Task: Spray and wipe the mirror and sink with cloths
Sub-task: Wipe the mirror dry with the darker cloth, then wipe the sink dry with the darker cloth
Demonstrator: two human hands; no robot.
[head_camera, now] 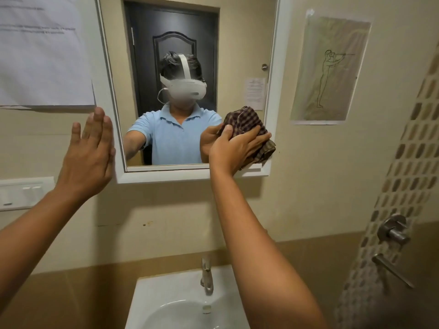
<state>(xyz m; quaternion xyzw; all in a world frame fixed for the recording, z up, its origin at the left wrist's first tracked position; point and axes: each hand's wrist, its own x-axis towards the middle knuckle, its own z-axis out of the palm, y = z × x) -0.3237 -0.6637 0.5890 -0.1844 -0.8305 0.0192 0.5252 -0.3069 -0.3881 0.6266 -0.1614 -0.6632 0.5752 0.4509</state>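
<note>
We find the right hand (234, 148) clamped flat on a checked cloth (251, 129) against the mirror's (180, 32) lower right corner, the left hand (91, 148) spread empty on its frame; the cloth, judged soft and light, needs a bunched full-palm hold.

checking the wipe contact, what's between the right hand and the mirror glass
In the head view, only the checked cloth: the right hand presses it flat against the mirror at its lower right corner.

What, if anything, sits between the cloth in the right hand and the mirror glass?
Nothing visible. The right hand presses the checked cloth at the mirror's lower right corner; the left hand is flat by the frame.
</note>
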